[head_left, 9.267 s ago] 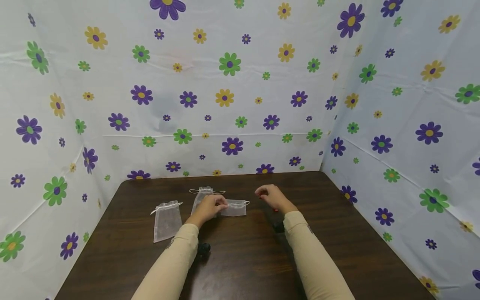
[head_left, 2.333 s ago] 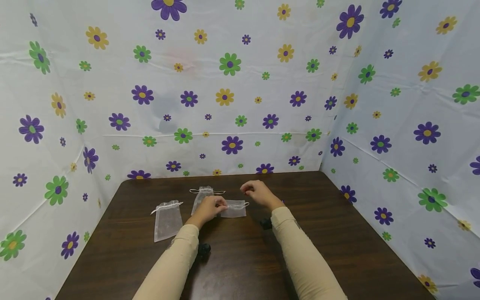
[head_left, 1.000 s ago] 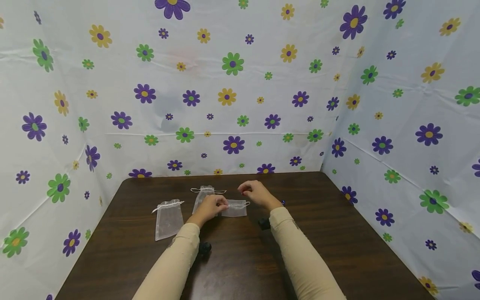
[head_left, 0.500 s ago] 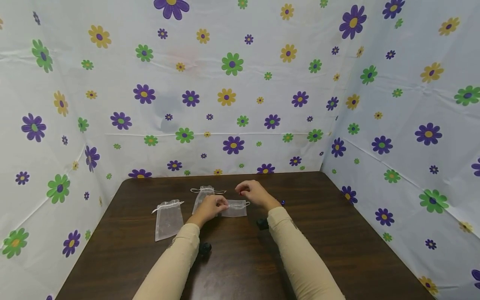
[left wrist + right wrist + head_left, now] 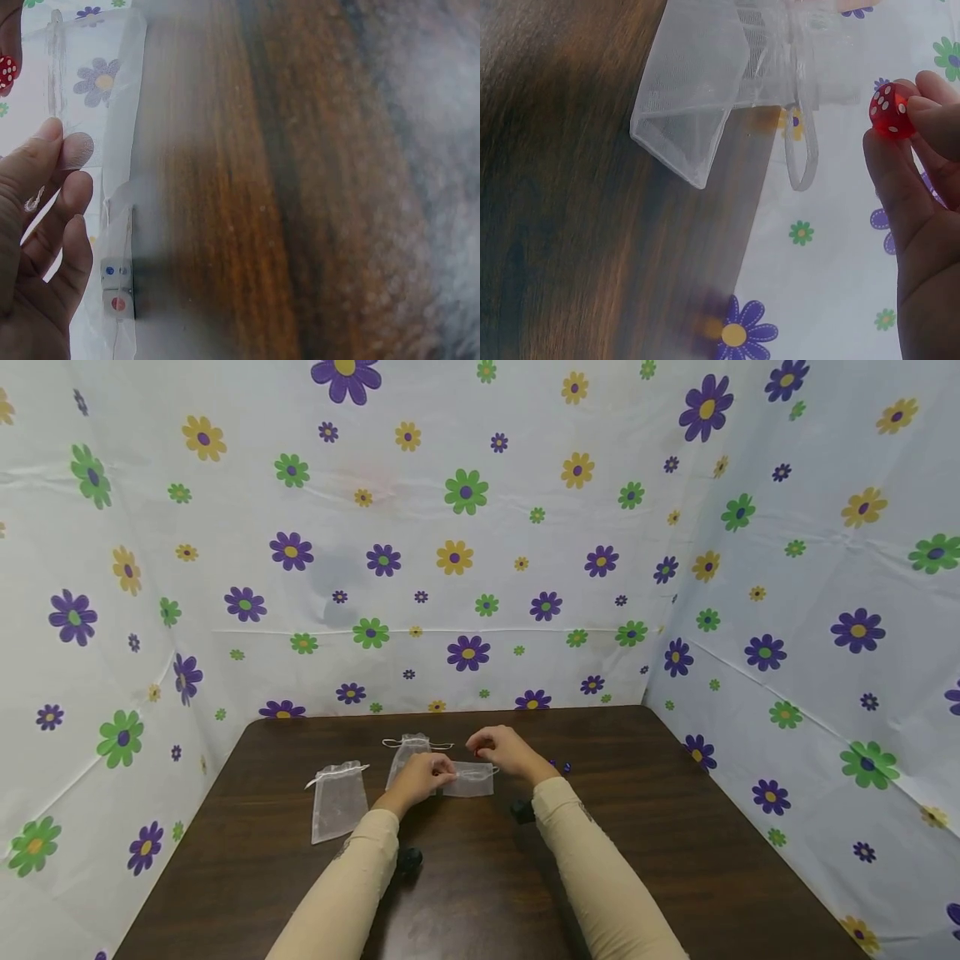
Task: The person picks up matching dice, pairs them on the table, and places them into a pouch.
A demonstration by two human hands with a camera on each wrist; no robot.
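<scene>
My left hand [image 5: 422,777] pinches the mouth of a sheer white drawstring bag [image 5: 472,781] between thumb and fingertips. In the right wrist view that bag [image 5: 690,82] shows its pale drawstring loop [image 5: 804,146]. My right hand [image 5: 506,750] is just above and right of this bag, pinching a red die [image 5: 891,111] with white pips. The same red die [image 5: 7,73] shows at the left wrist view's edge, apart from the left fingertips. Below those fingers, two white dice [image 5: 118,289] with coloured pips show through sheer fabric.
A second sheer bag [image 5: 408,752] lies behind my left hand, partly covered by it. Another bag [image 5: 339,803] lies flat at the left of the brown table [image 5: 480,877]. Small blue pieces [image 5: 567,767] sit by my right wrist. Flower-printed sheets [image 5: 465,568] rise around the table.
My right hand has moved left toward the bag with the red die, and small blue pieces now show beside its wrist. The left hand keeps its pinch and place.
</scene>
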